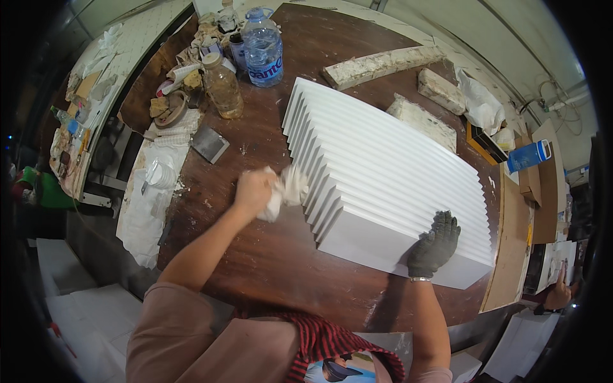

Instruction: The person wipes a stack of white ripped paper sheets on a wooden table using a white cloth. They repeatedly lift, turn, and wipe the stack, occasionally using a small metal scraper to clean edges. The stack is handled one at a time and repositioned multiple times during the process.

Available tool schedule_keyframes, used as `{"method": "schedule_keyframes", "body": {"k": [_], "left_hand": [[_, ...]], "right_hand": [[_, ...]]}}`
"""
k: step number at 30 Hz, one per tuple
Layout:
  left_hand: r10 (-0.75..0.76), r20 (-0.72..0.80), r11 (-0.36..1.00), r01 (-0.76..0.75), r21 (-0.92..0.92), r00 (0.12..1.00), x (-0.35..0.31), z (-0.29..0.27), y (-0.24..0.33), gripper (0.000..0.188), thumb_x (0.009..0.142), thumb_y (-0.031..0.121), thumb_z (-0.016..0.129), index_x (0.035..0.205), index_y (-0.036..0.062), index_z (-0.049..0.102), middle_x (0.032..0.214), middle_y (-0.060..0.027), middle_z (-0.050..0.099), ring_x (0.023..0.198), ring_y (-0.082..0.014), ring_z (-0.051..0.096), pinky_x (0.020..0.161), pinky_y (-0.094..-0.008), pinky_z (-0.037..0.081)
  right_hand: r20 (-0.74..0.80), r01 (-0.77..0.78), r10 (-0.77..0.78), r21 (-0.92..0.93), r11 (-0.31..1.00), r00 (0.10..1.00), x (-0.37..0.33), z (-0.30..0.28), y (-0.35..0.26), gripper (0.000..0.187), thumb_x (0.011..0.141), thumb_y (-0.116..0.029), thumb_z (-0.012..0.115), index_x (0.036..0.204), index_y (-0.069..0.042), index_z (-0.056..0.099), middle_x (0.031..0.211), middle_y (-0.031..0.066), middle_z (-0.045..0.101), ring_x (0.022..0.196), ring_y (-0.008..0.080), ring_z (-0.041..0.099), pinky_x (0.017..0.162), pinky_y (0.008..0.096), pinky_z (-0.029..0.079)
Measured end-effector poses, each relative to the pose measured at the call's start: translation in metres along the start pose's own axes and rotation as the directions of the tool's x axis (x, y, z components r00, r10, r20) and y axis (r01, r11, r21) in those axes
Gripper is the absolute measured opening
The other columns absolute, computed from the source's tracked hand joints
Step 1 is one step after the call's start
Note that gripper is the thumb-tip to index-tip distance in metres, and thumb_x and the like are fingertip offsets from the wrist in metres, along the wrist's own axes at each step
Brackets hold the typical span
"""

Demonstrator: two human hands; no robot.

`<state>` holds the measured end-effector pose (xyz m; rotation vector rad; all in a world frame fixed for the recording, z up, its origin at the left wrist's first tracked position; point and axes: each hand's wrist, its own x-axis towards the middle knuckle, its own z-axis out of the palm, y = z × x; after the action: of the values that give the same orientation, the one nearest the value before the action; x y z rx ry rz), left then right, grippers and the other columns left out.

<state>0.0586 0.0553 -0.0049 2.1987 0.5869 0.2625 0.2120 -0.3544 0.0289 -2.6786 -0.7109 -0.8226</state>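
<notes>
So here's my left hand [254, 190], fingers closed on a crumpled white cloth [294, 185] — blurred, right by the ridged end of the white block [383, 159], though whether they touch I can't tell. My right hand [435, 246], gloved in dark grey, lies open over the block's near edge, fingers extended, gripping nothing. The block sits on the brown table [249, 268] — a water bottle [263, 54] and a jar [222, 89] stand beyond my left hand.
</notes>
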Motion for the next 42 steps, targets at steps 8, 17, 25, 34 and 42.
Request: {"method": "schedule_keyframes", "body": {"k": [8,17,25,34,42], "left_hand": [[0.436,-0.506,0.892,-0.431,0.135,0.744,0.099,0.045,0.052,0.054,0.077,-0.008,0.055,0.126,0.0114,0.068,0.139,-0.0187,0.058,0.121,-0.0362,0.06,0.101,-0.0415,0.05],[0.105,-0.436,0.982,-0.163,-0.098,0.894,0.098,-0.026,-0.009,0.028,0.075,0.002,0.062,0.096,0.01,0.079,0.086,-0.0158,0.074,0.076,-0.0289,0.073,0.067,-0.0356,0.055],[0.063,-0.279,0.972,0.004,0.234,0.958,0.089,0.023,0.003,0.035,0.081,0.008,0.056,0.109,0.0128,0.075,0.105,-0.0195,0.071,0.094,-0.0385,0.068,0.086,-0.0441,0.054],[-0.029,-0.307,0.81,-0.158,-0.565,0.951,0.156,-0.023,0.006,0.026,0.093,0.016,0.062,0.112,0.0001,0.07,0.091,-0.0054,0.07,0.075,-0.0115,0.06,0.07,-0.0285,0.05],[0.154,-0.341,0.974,-0.201,-0.108,0.927,0.11,0.029,-0.012,0.031,0.091,0.012,0.063,0.12,0.0032,0.07,0.122,-0.0164,0.069,0.107,-0.0283,0.068,0.09,-0.0301,0.052]], "right_hand": [[-0.003,0.002,-0.002,0.011,1.0,1.0,0.001,-0.004,-0.003,0.051,0.102,-0.032,0.031,0.129,-0.003,0.062,0.138,0.0179,0.059,0.134,0.0369,0.049,0.119,0.0538,0.027],[0.029,-0.018,0.019,-0.022,1.0,0.999,0.0,-0.004,-0.002,0.051,0.101,-0.031,0.031,0.131,-0.002,0.062,0.139,0.0176,0.059,0.135,0.0366,0.049,0.119,0.054,0.027],[0.012,-0.039,0.04,-0.008,0.999,0.999,0.001,-0.003,-0.003,0.051,0.101,-0.031,0.031,0.13,-0.002,0.062,0.139,0.0169,0.059,0.134,0.0365,0.05,0.119,0.0547,0.027],[-0.004,-0.03,0.03,-0.027,0.999,1.0,-0.002,-0.002,-0.002,0.051,0.101,-0.03,0.031,0.13,-0.001,0.061,0.14,0.0183,0.058,0.135,0.0373,0.049,0.119,0.0545,0.027],[0.008,-0.018,0.018,-0.01,1.0,1.0,0.002,-0.008,-0.006,0.051,0.101,-0.03,0.031,0.131,-0.001,0.061,0.14,0.0181,0.058,0.136,0.0367,0.048,0.119,0.0546,0.027]]}}
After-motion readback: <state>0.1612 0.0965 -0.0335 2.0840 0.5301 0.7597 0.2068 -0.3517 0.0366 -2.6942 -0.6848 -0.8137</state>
